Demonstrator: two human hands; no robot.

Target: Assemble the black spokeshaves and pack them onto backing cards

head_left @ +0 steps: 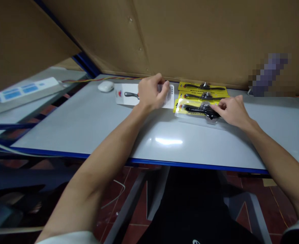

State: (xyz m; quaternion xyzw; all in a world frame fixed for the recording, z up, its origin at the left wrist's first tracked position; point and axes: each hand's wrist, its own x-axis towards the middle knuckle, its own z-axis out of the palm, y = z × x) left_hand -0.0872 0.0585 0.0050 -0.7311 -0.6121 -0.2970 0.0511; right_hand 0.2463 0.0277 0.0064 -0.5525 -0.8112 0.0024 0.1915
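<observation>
The nearest of 3 yellow packs [204, 88], each showing a black tool, lies under the thumb side of the right hand [232, 110], with clear plastic [190, 117] reaching past its near edge. The other 2 lie just behind it. The right hand's thumb and forefinger are bent close together at the pack's right end; whether they pinch it I cannot tell. A white card [122, 100] with a black-handled tool [131, 94] lies partly beneath the left hand [153, 90], whose fingers curl inward with the thumb near them; I cannot tell whether they grip anything. Both forearms reach forward over the table's near edge, the wrists low above the top. The grey table [70, 128] has a blue rim and reflects a bright strip of light. A white rounded object [105, 86] sits left of the card, a brown panel [190, 37] stands behind, and red tiles [136, 203] cover the floor.
</observation>
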